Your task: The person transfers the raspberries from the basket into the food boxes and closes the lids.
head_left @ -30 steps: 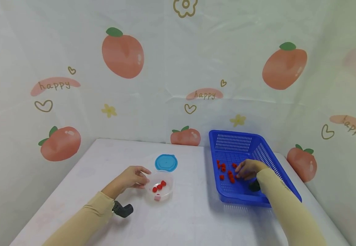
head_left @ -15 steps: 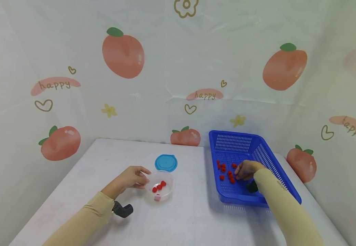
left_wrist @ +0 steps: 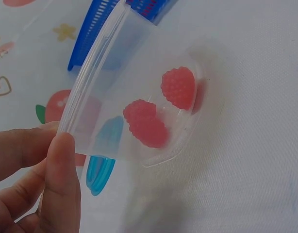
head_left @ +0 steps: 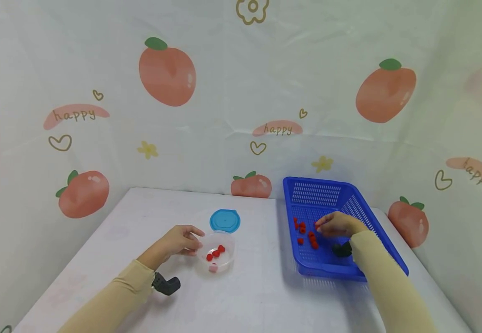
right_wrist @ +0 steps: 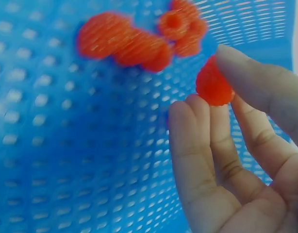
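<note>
My left hand (head_left: 181,240) pinches the rim of a clear round plastic tub (left_wrist: 115,68) between thumb and fingers. Several red raspberries (left_wrist: 178,87) lie at the bottom of the tub, which stands on the table. Inside the blue plastic basket (head_left: 324,268), my right hand (head_left: 340,224) has its thumb and fingertips on one raspberry (right_wrist: 213,83), pinching it. More raspberries (right_wrist: 105,35) lie on the slotted basket floor, to the left of the right hand and nearer the front.
A round blue lid (head_left: 225,220) lies flat on the white table (head_left: 249,296), just behind the tub. The basket's raised walls surround the right hand. A fruit-printed cloth (head_left: 224,83) hangs behind the table.
My right hand has moved a little farther back in the basket and now pinches a raspberry that lay there. The left hand and the tub have stayed in place.
</note>
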A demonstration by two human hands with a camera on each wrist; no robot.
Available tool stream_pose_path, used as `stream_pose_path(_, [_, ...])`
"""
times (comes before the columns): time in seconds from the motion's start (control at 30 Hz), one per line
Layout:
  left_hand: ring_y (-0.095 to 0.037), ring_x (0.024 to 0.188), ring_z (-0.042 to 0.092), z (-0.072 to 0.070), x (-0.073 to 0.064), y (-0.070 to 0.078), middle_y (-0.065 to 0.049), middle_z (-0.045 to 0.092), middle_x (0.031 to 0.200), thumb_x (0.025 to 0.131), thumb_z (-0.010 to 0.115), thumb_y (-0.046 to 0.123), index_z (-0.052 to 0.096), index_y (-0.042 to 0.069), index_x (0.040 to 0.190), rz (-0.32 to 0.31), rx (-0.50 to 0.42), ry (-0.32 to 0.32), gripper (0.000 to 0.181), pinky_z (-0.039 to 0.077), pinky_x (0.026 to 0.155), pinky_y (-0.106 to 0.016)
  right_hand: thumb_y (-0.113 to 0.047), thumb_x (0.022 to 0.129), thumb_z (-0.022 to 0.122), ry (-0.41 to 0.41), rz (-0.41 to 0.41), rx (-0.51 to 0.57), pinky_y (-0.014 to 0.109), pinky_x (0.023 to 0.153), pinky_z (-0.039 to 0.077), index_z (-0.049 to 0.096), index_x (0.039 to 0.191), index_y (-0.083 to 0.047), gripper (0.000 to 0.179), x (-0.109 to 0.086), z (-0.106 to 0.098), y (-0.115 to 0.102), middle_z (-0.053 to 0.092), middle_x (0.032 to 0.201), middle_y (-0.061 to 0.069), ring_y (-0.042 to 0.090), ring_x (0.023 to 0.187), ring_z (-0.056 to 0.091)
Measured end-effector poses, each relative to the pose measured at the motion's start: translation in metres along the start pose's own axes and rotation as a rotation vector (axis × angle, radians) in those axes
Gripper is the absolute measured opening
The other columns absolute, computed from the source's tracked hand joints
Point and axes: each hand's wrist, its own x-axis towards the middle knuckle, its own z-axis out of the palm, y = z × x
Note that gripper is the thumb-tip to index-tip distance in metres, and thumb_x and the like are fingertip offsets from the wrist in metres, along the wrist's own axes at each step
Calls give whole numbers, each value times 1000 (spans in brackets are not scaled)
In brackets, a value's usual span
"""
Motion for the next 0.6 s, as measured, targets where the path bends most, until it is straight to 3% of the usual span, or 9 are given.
stream_pose_path(0.23, [-16,66,61,-1,-2,1,-9,63,83,83,71,3,62,-1,116,22,-23,-32,34,59,66,-28,-6,94,61,-23,-168,224,29,90,55,63,110,3,19,-7,-7,-8,65,95,-1,12,92,65])
stream_pose_path(0.47, [-16,68,61,-2,-2,1,-9,63,84,84,71,5,62,0,117,23,-9,-29,34,59,67,-28,-9,96,59,36,-311,344,20,90,53,57,120,-1,26,-16,-6,-18,60,105,-6,3,97,62])
stream_pose_path(0.6, [-16,67,61,-2,-3,1,-9,63,84,84,72,5,61,0,117,24,-12,-33,35,59,67,-28,-9,97,57,46,-379,399,18,91,52,59,116,-8,19,-21,-5,-22,58,107,-6,3,100,61])
